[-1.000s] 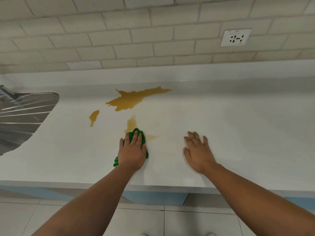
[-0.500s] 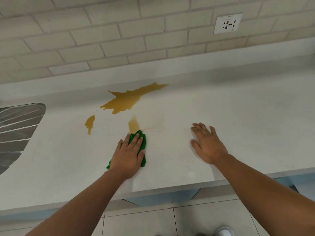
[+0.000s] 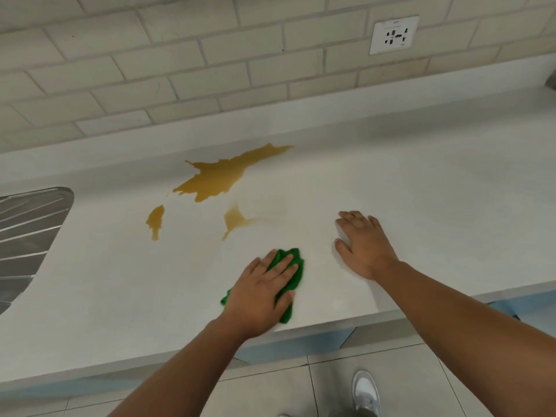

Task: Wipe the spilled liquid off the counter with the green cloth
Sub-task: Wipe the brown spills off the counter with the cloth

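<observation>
My left hand (image 3: 261, 293) lies flat with straight fingers on the bunched green cloth (image 3: 293, 266), pressing it onto the white counter (image 3: 421, 206) near the front edge. Brown spilled liquid lies beyond it: a large puddle (image 3: 219, 179) near the back, a small patch (image 3: 155, 219) to the left, and a smeared patch (image 3: 233, 219) just above the cloth. My right hand (image 3: 364, 242) rests palm down on the bare counter to the right of the cloth, holding nothing.
A steel sink drainboard (image 3: 30, 230) sits at the counter's left end. A tiled wall with a white socket (image 3: 394, 34) rises behind. The counter's front edge (image 3: 331, 322) runs just below my left hand, with tiled floor and a white shoe (image 3: 365, 392) beneath.
My left hand has pulled the cloth back toward the front edge and to the right, off the nearest patch, which is now smeared and thinner. My right hand stayed flat on the counter.
</observation>
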`<state>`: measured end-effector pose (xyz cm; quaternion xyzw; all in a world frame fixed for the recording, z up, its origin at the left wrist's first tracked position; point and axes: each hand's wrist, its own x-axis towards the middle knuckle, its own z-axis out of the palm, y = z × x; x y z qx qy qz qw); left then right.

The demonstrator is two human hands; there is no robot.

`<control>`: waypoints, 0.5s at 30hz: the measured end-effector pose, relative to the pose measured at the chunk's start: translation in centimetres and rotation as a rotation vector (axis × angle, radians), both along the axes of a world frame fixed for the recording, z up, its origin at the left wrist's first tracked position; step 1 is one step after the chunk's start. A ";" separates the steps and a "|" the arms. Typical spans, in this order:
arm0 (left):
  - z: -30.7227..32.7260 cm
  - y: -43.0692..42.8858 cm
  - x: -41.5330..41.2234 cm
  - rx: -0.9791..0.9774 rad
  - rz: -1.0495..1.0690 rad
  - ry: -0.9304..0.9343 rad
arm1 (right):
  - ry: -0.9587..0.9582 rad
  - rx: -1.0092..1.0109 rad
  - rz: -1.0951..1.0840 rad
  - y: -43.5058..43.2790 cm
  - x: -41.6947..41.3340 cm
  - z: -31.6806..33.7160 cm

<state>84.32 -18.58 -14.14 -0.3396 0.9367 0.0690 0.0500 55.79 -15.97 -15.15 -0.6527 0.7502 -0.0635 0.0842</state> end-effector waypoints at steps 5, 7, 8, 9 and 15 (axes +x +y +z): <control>-0.3 -4.3 7.8 -0.026 0.346 -0.014 | 0.040 0.004 0.039 -1.1 1.8 0.2; -0.5 -7.1 8.9 -0.039 0.525 -0.041 | 0.037 0.029 0.062 -1.6 2.1 -0.2; -0.5 -8.5 8.6 -0.036 0.603 -0.057 | 0.037 0.036 0.066 -1.7 2.1 -0.3; -0.5 -9.6 7.9 -0.028 0.670 -0.071 | 0.039 0.041 0.067 -1.9 2.1 -0.3; -0.1 -9.8 1.2 -0.026 0.542 -0.043 | 0.050 0.065 0.083 -1.9 1.7 -0.4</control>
